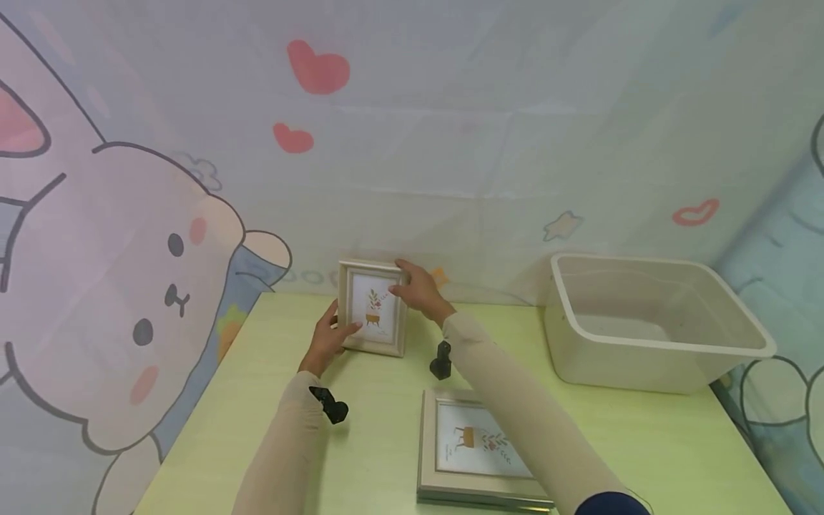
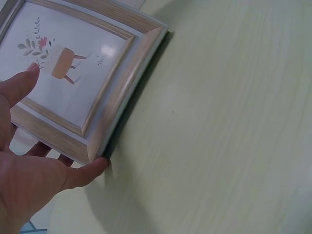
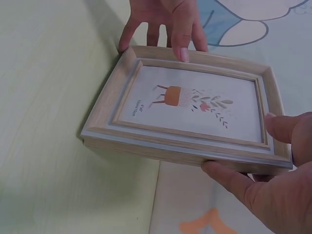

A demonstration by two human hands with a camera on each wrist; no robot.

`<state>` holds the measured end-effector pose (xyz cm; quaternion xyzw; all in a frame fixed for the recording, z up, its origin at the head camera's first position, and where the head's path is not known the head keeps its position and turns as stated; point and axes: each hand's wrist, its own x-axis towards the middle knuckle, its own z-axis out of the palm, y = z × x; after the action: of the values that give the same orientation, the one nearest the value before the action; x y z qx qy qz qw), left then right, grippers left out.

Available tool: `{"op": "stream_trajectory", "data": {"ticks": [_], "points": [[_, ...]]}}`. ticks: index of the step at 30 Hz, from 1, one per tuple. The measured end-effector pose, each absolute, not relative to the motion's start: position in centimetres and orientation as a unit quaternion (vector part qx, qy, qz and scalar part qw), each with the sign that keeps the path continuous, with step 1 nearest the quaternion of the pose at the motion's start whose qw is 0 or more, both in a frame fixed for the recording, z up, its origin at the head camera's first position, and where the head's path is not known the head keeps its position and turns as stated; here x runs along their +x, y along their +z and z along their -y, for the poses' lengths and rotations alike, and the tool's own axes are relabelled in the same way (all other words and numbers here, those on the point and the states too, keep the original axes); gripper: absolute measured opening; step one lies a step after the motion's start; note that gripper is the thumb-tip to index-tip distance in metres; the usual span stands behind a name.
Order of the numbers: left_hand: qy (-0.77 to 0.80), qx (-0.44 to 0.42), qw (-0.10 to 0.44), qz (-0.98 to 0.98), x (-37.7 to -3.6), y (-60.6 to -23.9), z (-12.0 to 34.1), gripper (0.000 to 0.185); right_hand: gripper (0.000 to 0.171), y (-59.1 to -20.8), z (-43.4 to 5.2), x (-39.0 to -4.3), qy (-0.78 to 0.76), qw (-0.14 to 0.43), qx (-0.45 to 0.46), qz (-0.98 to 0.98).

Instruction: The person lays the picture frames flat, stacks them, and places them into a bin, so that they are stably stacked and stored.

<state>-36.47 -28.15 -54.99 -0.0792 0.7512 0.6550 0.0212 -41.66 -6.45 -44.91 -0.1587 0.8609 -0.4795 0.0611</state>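
Note:
Both hands hold a picture frame (image 1: 347, 343) upright near the back of the table; its print shows a plant in an orange pot on legs. My left hand (image 1: 326, 340) grips the lower left edge, thumb over the front and fingers behind and under the corner, as the left wrist view shows with the frame's wooden border (image 2: 122, 92). At the upper right corner my right hand (image 1: 421, 290) pinches it, thumb on the front. In the right wrist view the frame's bottom edge (image 3: 105, 109) meets the tabletop.
More picture frames (image 1: 428, 443) lie stacked flat at the table's front, partly under the right forearm. A white plastic bin (image 1: 618, 365) stands at the right back. Behind the table (image 1: 380, 429) hangs a printed cloth (image 1: 450, 179) with a rabbit and hearts.

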Motion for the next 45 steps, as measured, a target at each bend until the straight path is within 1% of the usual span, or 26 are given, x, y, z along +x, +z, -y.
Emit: {"op": "stream_trajectory", "data": {"ticks": [9,11,15,19,24,31,35,39,45], "points": [[0.658,-0.082,0.01,-0.748,-36.1,-54.5,27.3,0.08,0.046,-45.6,5.6,-41.1,-0.531,0.033,-0.137,-0.835],[0.658,-0.072,-0.003,-0.749,-36.1,-54.3,27.2,0.079,0.043,-45.6,5.4,-41.1,-0.535,0.021,-0.132,-0.834],[0.648,-0.056,-0.043,-0.759,-36.2,-53.7,27.1,0.075,0.038,-45.3,5.0,-41.1,-0.543,0.019,-0.13,-0.83],[0.636,-0.055,-0.064,-0.767,-36.4,-53.3,26.9,0.074,0.037,-45.1,4.6,-41.3,-0.537,0.024,-0.13,-0.833],[0.631,-0.059,-0.07,-0.77,-36.5,-52.5,26.5,0.073,0.037,-44.5,3.8,-41.4,-0.541,0.033,-0.14,-0.829],[0.598,-0.054,-0.095,-0.794,-36.3,-50.7,25.7,0.065,0.034,-43.5,2.1,-41.4,-0.55,0.04,-0.144,-0.822],[0.556,-0.033,-0.107,-0.824,-36.0,-49.1,24.9,0.06,0.031,-42.9,0.9,-41.5,-0.528,0.038,-0.147,-0.836],[0.522,-0.024,-0.111,-0.846,-35.5,-47.6,24.3,0.058,0.026,-42.2,-0.2,-41.1,-0.471,0.032,-0.16,-0.867],[0.49,-0.018,-0.094,-0.866,-35.2,-45.4,23.8,0.056,0.023,-40.8,-1.3,-39.8,-0.369,0.009,-0.196,-0.909]]}}
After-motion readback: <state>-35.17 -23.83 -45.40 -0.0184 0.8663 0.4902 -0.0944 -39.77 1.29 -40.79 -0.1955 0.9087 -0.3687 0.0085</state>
